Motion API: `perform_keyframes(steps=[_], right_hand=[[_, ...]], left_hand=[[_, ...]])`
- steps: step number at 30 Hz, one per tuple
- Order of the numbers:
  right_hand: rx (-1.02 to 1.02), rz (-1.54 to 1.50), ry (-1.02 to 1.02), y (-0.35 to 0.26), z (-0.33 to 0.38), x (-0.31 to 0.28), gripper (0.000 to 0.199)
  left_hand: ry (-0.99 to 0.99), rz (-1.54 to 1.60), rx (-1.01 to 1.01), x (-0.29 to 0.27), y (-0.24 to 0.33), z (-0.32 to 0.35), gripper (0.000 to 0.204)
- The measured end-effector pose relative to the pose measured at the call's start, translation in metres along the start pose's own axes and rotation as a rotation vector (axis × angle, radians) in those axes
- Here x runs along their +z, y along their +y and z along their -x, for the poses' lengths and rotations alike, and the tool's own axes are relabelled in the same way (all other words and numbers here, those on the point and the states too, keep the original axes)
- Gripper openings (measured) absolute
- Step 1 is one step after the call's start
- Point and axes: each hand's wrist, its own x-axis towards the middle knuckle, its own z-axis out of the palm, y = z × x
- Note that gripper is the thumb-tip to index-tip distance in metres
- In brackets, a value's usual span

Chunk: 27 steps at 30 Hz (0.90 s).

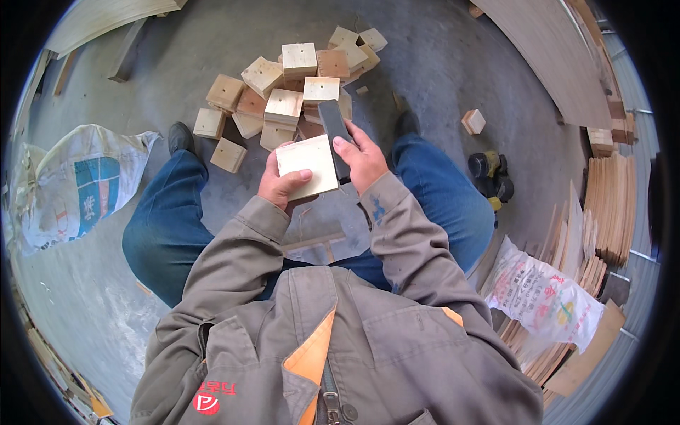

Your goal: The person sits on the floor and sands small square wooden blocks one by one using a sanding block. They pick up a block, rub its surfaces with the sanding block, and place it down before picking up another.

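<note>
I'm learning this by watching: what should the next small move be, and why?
Probably draw the dark grey tool lightly along the right edge of the wooden block: the right hand holds it beside that edge, and the left hand grips the block. Whether they touch is unclear.

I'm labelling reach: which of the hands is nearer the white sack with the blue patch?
Left. The left hand, holding a wooden block, is right of the sack, past the left leg; the right hand, holding a dark bar, is farther right.
</note>
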Motion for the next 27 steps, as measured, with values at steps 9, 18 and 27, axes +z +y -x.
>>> perform_keyframes(steps=[9,18,27], right_hand=[[-0.022,0.078,-0.050,-0.001,0.076,0.010,0.064],[-0.015,0.039,-0.049,-0.012,0.030,0.009,0.063],[-0.038,0.083,0.010,-0.011,0.025,0.008,0.061]], left_hand=[[0.121,0.054,0.024,-0.009,0.017,-0.004,0.077],[-0.020,-0.029,0.237,-0.022,-0.025,-0.017,0.079],[0.008,-0.096,0.108,-0.014,-0.019,-0.009,0.079]])
